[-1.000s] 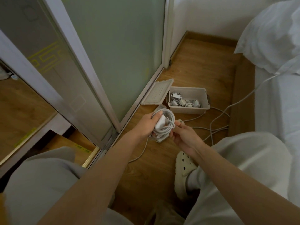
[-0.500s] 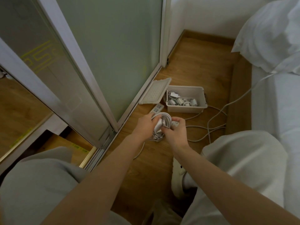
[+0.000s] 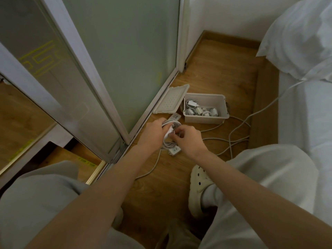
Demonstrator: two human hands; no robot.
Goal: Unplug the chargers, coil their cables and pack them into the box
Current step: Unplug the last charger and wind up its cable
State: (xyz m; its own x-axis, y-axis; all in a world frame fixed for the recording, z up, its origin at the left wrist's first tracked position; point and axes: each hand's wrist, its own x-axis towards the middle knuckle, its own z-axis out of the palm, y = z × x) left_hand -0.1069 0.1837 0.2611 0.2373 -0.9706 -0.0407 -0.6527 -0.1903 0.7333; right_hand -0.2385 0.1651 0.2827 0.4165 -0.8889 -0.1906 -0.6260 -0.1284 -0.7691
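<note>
Above the wooden floor (image 3: 224, 69), the left hand (image 3: 154, 131) grips a coiled white charger cable (image 3: 168, 145), fingers curled round its loops, while the right hand (image 3: 188, 139) pinches the coil's middle, both near the open white plastic box (image 3: 203, 119) holding other coiled chargers (image 3: 201, 110).

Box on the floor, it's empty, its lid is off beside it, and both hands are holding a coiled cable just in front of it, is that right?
Not quite. In the head view the box is not empty: several coiled chargers lie in it. The rest stands: the lid is off beside it, and the left hand and right hand hold a coiled cable.
</note>
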